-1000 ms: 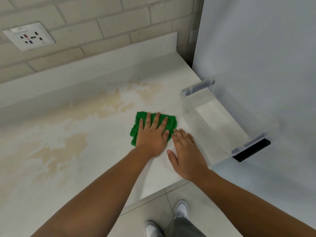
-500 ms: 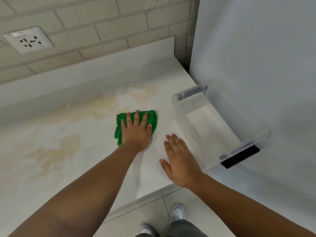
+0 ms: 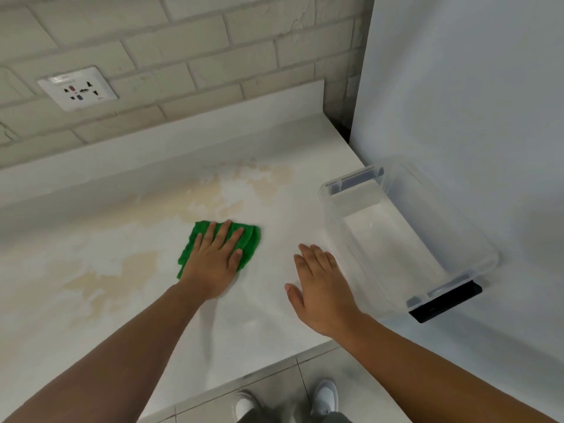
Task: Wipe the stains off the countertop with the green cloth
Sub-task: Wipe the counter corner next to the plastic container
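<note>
The left hand (image 3: 215, 264) lies flat, fingers spread, pressing the green cloth (image 3: 248, 242) onto the table (image 3: 259, 325) just below the tan stains (image 3: 213, 196). The right hand (image 3: 320, 285) rests open, palm down, on bare table beside a clear bin (image 3: 476, 239). The left palm hides much of the cloth.

A crumpled green cloth (image 3: 247, 243) lies flat mid-frame on the pale countertop (image 3: 268, 312), just below tan stains (image 3: 213, 199).
</note>
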{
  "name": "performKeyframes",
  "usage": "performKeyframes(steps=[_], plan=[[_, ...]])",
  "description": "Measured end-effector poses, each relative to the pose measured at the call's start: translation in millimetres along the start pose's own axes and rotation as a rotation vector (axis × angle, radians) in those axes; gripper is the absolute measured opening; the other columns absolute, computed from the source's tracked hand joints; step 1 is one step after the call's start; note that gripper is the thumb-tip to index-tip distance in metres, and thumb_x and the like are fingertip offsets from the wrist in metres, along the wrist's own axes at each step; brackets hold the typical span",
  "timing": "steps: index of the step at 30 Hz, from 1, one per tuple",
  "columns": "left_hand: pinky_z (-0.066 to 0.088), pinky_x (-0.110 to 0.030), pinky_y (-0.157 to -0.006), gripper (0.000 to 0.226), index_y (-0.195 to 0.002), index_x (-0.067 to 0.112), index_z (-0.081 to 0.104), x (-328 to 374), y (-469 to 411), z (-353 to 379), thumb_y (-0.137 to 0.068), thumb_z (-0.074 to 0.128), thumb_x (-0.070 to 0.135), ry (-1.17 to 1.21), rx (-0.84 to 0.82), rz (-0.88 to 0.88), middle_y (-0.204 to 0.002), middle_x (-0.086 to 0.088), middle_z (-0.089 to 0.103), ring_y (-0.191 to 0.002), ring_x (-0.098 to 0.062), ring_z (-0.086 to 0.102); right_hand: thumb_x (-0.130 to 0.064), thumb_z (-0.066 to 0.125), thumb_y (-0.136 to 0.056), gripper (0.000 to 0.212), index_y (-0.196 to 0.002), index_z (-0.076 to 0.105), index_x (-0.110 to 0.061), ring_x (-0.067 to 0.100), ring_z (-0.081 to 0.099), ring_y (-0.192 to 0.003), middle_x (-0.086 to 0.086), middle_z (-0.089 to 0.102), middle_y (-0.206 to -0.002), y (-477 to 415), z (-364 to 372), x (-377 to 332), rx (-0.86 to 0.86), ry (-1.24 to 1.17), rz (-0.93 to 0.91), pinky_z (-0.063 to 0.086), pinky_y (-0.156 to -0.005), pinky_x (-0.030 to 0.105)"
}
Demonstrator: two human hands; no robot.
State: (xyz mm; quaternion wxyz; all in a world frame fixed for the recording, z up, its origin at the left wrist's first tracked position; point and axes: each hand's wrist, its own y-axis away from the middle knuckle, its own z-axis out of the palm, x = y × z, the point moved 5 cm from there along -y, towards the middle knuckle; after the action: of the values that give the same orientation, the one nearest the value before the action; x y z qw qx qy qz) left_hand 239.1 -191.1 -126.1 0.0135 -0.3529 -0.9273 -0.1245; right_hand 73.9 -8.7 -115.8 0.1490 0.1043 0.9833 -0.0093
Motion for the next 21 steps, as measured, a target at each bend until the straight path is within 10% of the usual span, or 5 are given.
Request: performKeyframes(steps=[4, 13, 21], plan=[[-0.006, -0.054, -0.122, 0.061, -0.161, 0.029, 0.005, 27.8, -49.4, -4.1, -0.105, 0.013, 0.05, 0.014, 0.019, -0.179, -0.169, -0.003, -0.007, -0.154, -0.035, -0.01, -0.047, 0.03, -0.098, 0.066, -0.146, 0.043, -0.004, 0.034, 0.028, -0.147, 0.016, 0.037, -0.157, -44.6, -4.4, -7.2, 0.03, -0.032, 0.049, 0.023, -0.121, 0.048], [-0.001, -0.05, -0.125, 0.062, -0.16, 0.034, 0.012, 13.0, -5.0, 6.6, -0.102, 0.006, 0.054, 0.017, 0.029, 0.204, -0.169, 0.005, 0.0, -0.155, -0.026, -0.007, -0.047, 0.018, -0.091, 0.073, -0.14, 0.05, -0.003, 0.038, 0.029, -0.146, 0.02, 0.042, -0.153, -105.4, 4.7, -10.6, 0.07, -0.063, 0.218, 0.022, -0.12, 0.054], [-0.008, -0.053, -0.123, 0.061, -0.161, 0.029, 0.004, -37.5, -84.1, -19.6, -0.104, 0.011, 0.049, 0.028, 0.026, -0.093, -0.169, 0.0, -0.008, -0.154, -0.032, -0.012, -0.048, 0.019, -0.092, 0.073, -0.146, 0.042, -0.005, 0.036, 0.02, -0.15, 0.018, 0.03, -0.16, -111.4, 9.7, -8.5, 0.047, 0.047, 0.264, 0.019, -0.121, 0.053]])
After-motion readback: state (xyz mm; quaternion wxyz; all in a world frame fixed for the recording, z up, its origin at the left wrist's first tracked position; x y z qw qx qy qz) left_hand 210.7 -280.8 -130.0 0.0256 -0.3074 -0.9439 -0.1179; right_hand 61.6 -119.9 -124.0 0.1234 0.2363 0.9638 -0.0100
